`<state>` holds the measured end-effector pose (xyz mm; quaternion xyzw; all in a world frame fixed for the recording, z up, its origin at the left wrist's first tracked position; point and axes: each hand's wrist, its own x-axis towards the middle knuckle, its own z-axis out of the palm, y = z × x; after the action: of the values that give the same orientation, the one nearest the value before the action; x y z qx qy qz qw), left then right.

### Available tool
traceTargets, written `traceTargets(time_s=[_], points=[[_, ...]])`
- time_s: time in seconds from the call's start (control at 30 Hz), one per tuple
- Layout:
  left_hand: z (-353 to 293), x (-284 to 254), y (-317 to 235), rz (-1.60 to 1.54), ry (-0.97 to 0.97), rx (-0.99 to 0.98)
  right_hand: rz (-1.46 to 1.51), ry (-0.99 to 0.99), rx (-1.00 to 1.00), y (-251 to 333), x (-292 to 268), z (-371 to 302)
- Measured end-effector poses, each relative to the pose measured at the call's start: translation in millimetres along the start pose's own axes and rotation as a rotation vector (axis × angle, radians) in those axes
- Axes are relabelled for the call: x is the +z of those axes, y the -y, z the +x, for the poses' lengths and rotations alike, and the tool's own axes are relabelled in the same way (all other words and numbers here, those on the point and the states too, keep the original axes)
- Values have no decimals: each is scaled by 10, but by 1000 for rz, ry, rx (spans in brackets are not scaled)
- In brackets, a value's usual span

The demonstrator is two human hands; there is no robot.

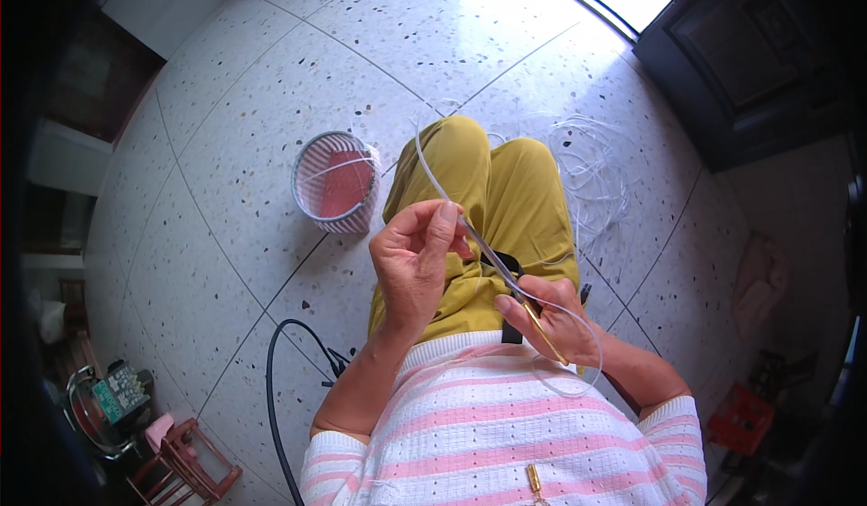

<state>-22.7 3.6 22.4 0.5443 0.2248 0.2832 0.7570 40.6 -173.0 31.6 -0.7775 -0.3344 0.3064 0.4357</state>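
Note:
My left hand [420, 248] is raised over my lap, its thumb and forefinger pinching a thin whitish plastic strip [430, 173]. One length of the strip rises from the pinch past my left knee. A slim tool [545, 332] with a gold-coloured end and a grey shaft lies in my right hand [555, 316], fingers closed around it. The shaft slants up toward my left fingertips; I cannot make out whether it touches the strip. A thin clear strand [600, 348] loops from beside the tool around my right wrist.
A round striped basket [293, 185] with a reddish bottom and a pale strip across it stands left of my knees. Tangled clear strands [591, 176] lie on the floor to the right. A black cable [270, 388] curves at lower left, near a small wooden chair [194, 461].

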Motion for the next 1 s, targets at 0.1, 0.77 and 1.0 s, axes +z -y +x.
traceTargets(time_s=[0.1, 0.77, 1.0], points=[[7, 4, -10, -23, -9, -24, 9, -4, -9, 7, -2, -5], [27, 58, 40, 1, -8, 20, -3, 0, -10, 9, 0, -8], [37, 71, 12, -5, -4, 22, 3, -14, -11, -5, 20, -8]])
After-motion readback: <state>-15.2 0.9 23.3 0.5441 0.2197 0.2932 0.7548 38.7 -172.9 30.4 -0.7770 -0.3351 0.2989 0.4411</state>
